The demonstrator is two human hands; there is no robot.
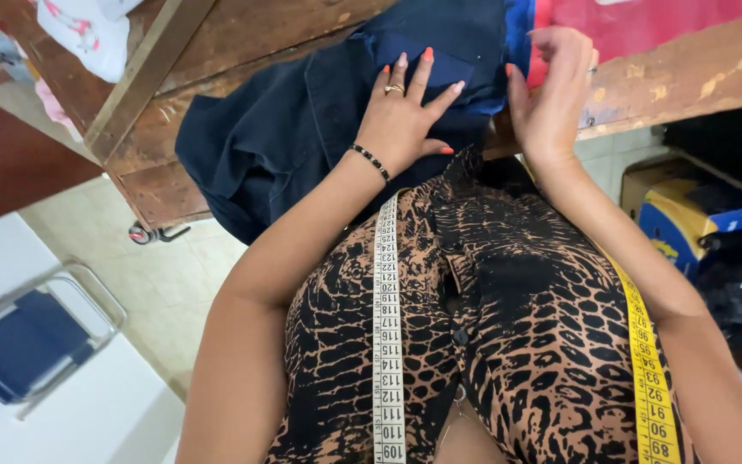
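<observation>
A dark navy garment (pixel 285 129) lies bunched on a worn wooden table (pixel 672 77) and hangs over its near edge. My left hand (pixel 405 116) lies flat on the navy cloth with fingers spread; it wears a ring and a black bead bracelet. My right hand (pixel 551 90) rests upright on its edge beside the cloth, fingers together, touching a blue and red fabric (pixel 637 26) at the table's far side. A measuring tape (pixel 386 344) hangs round my neck, white on the left and yellow on the right, over a brown and black patterned dress.
A long wooden ruler (pixel 143 73) lies across the table's left part. White printed cloth (pixel 83 30) sits at the top left. A folding chair with a blue seat (pixel 27 339) stands on the tiled floor. Cardboard boxes and dark bags (pixel 706 223) are under the table at right.
</observation>
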